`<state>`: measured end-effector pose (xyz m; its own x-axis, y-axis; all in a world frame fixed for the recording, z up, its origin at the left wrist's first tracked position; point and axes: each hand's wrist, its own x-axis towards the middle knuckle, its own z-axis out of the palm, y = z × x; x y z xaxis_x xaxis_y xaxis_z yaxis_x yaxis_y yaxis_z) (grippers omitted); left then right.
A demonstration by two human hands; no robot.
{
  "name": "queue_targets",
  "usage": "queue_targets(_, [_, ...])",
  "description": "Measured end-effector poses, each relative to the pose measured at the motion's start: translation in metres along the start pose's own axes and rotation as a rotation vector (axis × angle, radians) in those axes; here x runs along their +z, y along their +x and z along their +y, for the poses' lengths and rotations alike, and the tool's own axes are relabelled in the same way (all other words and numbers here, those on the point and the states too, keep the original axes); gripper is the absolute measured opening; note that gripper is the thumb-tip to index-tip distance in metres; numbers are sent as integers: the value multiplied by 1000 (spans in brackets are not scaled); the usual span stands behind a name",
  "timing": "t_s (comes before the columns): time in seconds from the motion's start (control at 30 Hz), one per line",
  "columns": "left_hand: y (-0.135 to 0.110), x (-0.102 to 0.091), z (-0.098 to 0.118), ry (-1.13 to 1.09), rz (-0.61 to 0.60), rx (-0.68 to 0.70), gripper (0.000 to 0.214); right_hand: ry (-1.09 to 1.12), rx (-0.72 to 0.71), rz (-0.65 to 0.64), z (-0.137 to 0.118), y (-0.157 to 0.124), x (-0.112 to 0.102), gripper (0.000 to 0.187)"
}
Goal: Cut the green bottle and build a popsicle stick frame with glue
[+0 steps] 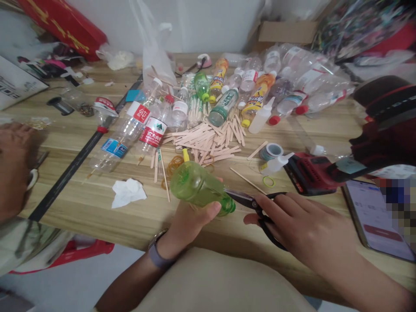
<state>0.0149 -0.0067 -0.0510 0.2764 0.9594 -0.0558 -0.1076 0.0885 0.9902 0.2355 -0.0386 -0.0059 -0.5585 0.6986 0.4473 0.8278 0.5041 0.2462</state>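
My left hand (191, 223) is wrapped round a green plastic bottle (198, 184), held on its side above the table's front edge, its neck end toward the right. In my right hand (299, 221) is a pair of black-handled scissors (255, 203). The blades reach the bottle near its neck; whether they have cut into the plastic cannot be made out. Just beyond the bottle lie rubber bands (175, 164) and a spread of wooden craft sticks (208, 141). A thin wooden stick (248, 180) rests beyond the scissors.
Plastic bottles (260, 93) crowd the back. A red and black power tool (312, 173) and a phone (373, 212) are at the right. Small glue bottles (276, 164) and a tape roll (271, 151) stand nearby. Another person's hand (16, 164) is at the left, beyond a black strip (71, 173).
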Motion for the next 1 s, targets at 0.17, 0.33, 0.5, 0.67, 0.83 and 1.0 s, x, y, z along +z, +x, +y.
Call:
queue_targets(0.17, [2,-4,-6,-184,-37,-89,32,70,11,-20,1,-3,10,40])
queue_targets(0.33, [5,-6,-14,-385,-82,-236,32,201,84,4,7,-8,20,38])
queue_targets(0.5, [11,-2,-9,-620,-60,-332,42,204,114,-66,9,-9,15,50])
queue_targets(0.67, [16,-1,0,-639,-74,-466,49,149,81,-91,6,-3,7,52])
queue_targets(0.83, [18,0,0,-674,15,-508,44,119,29,-92,3,2,5,50])
queue_targets(1.0, [18,-1,-1,-621,100,-470,38,92,10,-96,2,3,3,50])
